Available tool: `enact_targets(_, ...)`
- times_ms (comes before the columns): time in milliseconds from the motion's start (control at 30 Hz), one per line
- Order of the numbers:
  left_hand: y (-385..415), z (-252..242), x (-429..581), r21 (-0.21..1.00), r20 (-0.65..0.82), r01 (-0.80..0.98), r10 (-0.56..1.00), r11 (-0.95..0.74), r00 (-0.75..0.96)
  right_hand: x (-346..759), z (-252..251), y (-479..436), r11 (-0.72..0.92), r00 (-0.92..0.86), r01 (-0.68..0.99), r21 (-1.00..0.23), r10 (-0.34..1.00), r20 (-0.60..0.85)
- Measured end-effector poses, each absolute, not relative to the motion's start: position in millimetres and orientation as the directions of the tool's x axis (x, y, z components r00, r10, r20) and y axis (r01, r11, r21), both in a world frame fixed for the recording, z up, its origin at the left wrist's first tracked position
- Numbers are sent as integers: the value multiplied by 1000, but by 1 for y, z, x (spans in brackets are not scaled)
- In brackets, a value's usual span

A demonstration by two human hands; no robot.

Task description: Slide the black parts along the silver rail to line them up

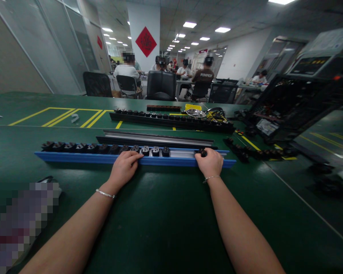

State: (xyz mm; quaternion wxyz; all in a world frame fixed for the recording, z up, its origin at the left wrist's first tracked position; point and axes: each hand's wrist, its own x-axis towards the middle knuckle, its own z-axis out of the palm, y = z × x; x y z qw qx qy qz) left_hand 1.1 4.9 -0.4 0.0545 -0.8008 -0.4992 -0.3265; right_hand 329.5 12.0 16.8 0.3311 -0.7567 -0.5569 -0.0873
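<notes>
A long blue channel lies across the green table, with a row of small black socket-like modules filling its left and middle part. To the right of the row, a bare silvery stretch of the channel shows. My left hand is closed over the channel's front edge, its fingertips by the modules near the middle. Near the right end, my right hand pinches a black module at the channel. The fingers partly cover that module, so its seating cannot be made out.
Behind lie a black channel and a longer black strip of modules. A metal dish sits beyond. Loose black parts and a large opened machine are at right. A blurred-out object lies at left front. People sit farther back.
</notes>
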Motion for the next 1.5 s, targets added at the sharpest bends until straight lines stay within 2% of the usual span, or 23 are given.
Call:
enact_targets(600,6,-2,-1,208,580,836,752,-507,312,337,15,13,-150,378,887,-436,777,502)
enact_targets(833,6,-1,0,247,572,830,767,-500,292,341,12,13,-199,409,891,-407,740,534)
enact_targets(1033,6,-1,1,235,579,832,760,-503,296,346,11,14,-216,414,894,-393,733,540)
enact_targets(1300,6,-1,1,251,570,833,771,-493,285,349,11,13,-192,398,892,-410,764,508)
enact_targets(1500,6,-1,1,243,575,834,766,-496,288,358,12,11,-118,313,912,-392,819,481)
